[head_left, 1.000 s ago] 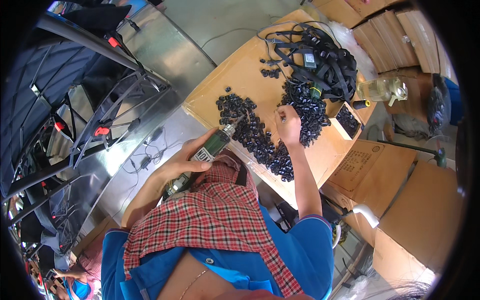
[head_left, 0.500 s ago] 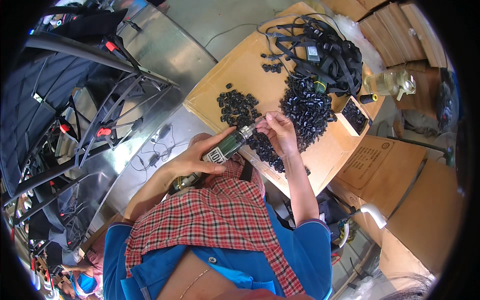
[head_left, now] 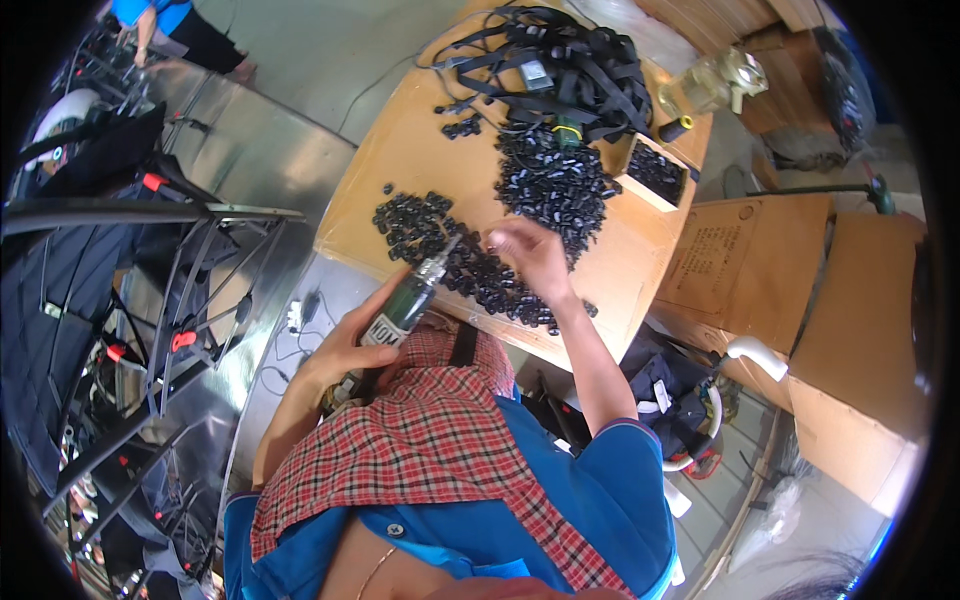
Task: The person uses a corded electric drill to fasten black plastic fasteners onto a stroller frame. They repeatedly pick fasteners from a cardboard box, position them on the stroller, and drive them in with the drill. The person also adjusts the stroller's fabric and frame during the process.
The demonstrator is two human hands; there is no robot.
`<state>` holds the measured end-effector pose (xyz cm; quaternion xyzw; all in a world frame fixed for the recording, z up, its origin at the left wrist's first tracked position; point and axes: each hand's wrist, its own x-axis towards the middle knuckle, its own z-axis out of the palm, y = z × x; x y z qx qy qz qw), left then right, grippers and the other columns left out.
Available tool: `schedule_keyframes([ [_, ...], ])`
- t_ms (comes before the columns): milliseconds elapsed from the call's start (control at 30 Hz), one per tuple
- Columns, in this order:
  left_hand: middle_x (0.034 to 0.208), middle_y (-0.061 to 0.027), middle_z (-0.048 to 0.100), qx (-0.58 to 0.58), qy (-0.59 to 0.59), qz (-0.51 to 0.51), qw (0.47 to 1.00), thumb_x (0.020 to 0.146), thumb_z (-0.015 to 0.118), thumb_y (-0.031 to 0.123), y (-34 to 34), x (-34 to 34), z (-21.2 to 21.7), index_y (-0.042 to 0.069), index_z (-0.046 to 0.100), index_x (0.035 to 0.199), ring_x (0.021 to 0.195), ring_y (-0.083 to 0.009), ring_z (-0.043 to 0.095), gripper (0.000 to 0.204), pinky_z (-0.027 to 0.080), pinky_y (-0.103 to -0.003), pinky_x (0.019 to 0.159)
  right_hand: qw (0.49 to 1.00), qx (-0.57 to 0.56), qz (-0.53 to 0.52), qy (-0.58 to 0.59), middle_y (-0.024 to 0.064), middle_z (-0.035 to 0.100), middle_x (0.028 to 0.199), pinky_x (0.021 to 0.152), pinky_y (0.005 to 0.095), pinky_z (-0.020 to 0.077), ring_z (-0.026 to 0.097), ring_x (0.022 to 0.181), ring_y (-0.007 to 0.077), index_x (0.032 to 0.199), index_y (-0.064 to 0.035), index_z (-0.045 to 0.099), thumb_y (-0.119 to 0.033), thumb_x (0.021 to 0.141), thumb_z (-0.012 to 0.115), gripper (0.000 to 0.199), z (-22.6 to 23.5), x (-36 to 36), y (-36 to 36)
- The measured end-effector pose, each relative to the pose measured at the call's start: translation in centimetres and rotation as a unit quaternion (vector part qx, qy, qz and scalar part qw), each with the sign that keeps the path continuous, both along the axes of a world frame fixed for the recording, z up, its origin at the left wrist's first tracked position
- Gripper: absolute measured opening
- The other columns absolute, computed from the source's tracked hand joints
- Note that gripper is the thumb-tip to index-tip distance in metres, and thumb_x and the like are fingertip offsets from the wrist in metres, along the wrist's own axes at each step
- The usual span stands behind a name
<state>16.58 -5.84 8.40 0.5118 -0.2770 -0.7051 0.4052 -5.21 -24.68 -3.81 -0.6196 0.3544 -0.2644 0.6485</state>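
Observation:
My left hand (head_left: 352,345) is wrapped round a dark green electric screwdriver (head_left: 405,305) with a metal collar and a thin bit pointing up toward the tabletop. My right hand (head_left: 535,260) hovers above the heap just right of the bit tip, apart from it, thumb and fingers pinched together. Whatever sits between those fingertips is too small or blurred to name. Below it spreads a heap of small black plastic parts (head_left: 555,195). A smaller cluster of similar black parts (head_left: 410,222) lies left of the bit.
The cardboard-covered table (head_left: 350,215) also bears a tangle of black straps (head_left: 610,80), an open box of small black parts (head_left: 655,170) and a black-and-yellow spool (head_left: 676,128). A clear jug (head_left: 710,85) stands behind. Cartons (head_left: 740,260) flank the right; black folding frames (head_left: 170,215) crowd the left.
The screwdriver has tilted more upright, and its bit has come away from my right fingers. My right hand has shifted over the heap. The whole view has swung, bringing a person into the top left.

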Motion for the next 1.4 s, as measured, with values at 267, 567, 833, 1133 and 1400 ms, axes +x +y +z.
schedule_keyframes([
  [267,0.144,-0.0134,0.039,-0.036,-0.032,-0.001,0.999,0.065,0.076,0.050,0.0,-0.2,-2.3,0.005,0.018,0.152,0.119,-0.0200,0.042,0.114,0.029,-0.029,0.098,0.812,-0.453,-0.162,0.331,0.0117,0.062,0.082,0.069,0.0389,0.0528,0.063,0.074,0.0312,0.090,-0.0033,0.068,-0.001,0.080,0.064,0.010,-5.1,-6.6,-5.2],
  [567,0.148,-0.0146,0.036,-0.069,-0.032,0.022,0.997,0.066,0.076,0.051,1.1,0.6,-1.9,0.004,0.018,0.152,0.133,-0.0230,0.038,0.113,0.026,-0.032,0.108,0.946,-0.187,-0.212,0.157,0.0078,0.069,0.081,0.062,0.0248,0.0546,0.068,0.068,0.0136,0.100,0.0012,0.068,-0.001,0.087,0.063,0.014,-2.4,-3.9,-6.1],
  [833,0.131,-0.0107,0.050,-0.094,0.013,0.037,0.995,0.070,0.076,0.036,3.5,2.5,0.6,0.007,0.018,0.152,0.099,-0.0145,0.055,0.105,0.041,-0.026,0.086,0.920,0.309,0.018,-0.241,0.0144,0.068,0.095,0.074,0.0317,0.0574,0.068,0.082,0.0224,0.107,0.0063,0.065,0.002,0.086,0.064,0.022,5.8,6.1,-1.3],
  [1133,0.105,-0.0073,0.061,-0.187,-0.011,0.135,0.973,0.073,0.078,0.023,9.2,5.3,0.2,0.014,0.020,0.153,0.064,-0.0109,0.060,0.099,0.049,-0.025,0.058,0.876,0.396,0.144,-0.236,0.0160,0.069,0.095,0.071,0.0272,0.0576,0.069,0.080,0.0193,0.111,0.0066,0.063,0.000,0.088,0.063,0.024,9.2,14.0,2.6],
  [1400,0.086,-0.0070,0.058,-0.220,0.109,0.197,0.949,0.074,0.077,0.016,15.2,9.0,1.7,0.016,0.011,0.154,0.063,-0.0124,0.058,0.104,0.047,-0.026,0.055,0.961,-0.028,0.218,-0.169,0.0091,0.067,0.094,0.077,0.0288,0.0526,0.064,0.083,0.0163,0.105,0.0002,0.065,-0.015,0.095,0.059,0.019,13.2,22.5,7.0],
])
